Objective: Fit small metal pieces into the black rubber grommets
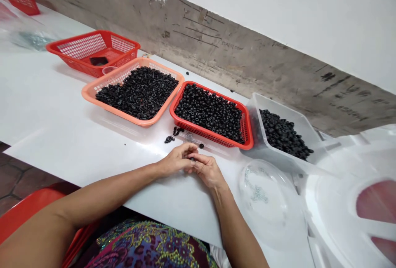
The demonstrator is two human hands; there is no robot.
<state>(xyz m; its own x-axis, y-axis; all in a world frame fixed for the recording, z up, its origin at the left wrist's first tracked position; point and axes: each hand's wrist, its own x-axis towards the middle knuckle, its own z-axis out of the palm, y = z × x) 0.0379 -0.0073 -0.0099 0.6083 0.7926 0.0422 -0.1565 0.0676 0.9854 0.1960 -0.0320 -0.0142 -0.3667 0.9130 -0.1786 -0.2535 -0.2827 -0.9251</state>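
Okay, you're right up at the table, and your left hand [176, 159] and right hand [208, 171] are drawn together in front of you, both curled closed with the fingers folded in and meeting. A small black plastic piece [192, 159] is peeking out between your fingertips. It's right there in the pinch, but from this view you can't tell which hand has the firmer hold on it.

Just ahead of your knuckles, a lone black piece [201, 146] sits on the white table [62, 107], and a little to the left a small clump of loose pieces [169, 139] lies just beside the red mesh tray [206, 134]. That tray is packed with black ring-shaped pieces, their holes showing.

On its left, touching it, a peach-orange plastic basket [139, 122] carries a big heap of the same sort. On its right, a clear plastic box [278, 113] holds another heap, piled toward the far end. Further along the table, a red plastic basket [93, 45] has a small clear cup [109, 70] at its front rim and something dark lying inside.

Off past your right wrist lies a round clear lid [269, 202], and a red chair [31, 206] shows under your left arm, with a concrete wall [216, 49] running behind it all.
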